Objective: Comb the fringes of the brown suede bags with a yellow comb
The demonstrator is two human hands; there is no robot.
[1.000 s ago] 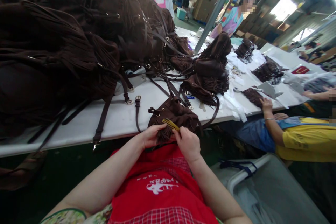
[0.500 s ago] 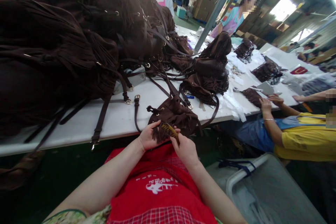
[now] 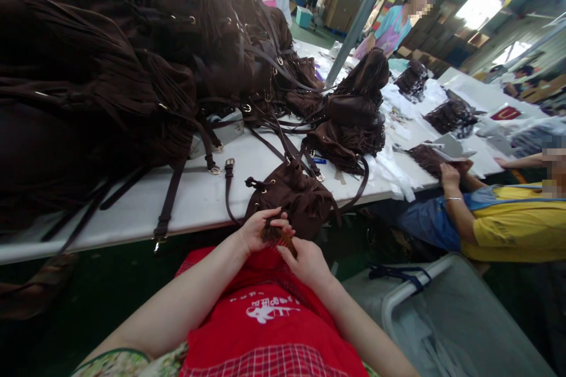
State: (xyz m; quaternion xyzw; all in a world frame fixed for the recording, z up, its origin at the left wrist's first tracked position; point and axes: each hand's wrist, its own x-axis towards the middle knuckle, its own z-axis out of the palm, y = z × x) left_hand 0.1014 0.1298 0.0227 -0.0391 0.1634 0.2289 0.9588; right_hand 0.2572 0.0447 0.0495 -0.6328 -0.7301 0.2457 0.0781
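Observation:
A small brown fringed suede bag (image 3: 297, 197) hangs over the near edge of the white table (image 3: 198, 203), above my red apron. My left hand (image 3: 260, 228) is closed on the bag's fringe, pinching the strands between thumb and fingers. My right hand (image 3: 306, 260) grips a yellow-brown comb (image 3: 287, 241), whose teeth sit low in the fringe just under my left fingers. Only part of the comb shows between the hands.
A tall heap of brown fringed bags (image 3: 124, 65) with dangling straps fills the table's left. More bags (image 3: 354, 118) lie mid-table. A person in yellow (image 3: 499, 224) sits at the right; others stand behind. A grey bin (image 3: 442, 318) stands at my right.
The comb in my right hand has travelled down the fringe toward me, from the bag's body to the strand ends. My left hand stayed on the fringe.

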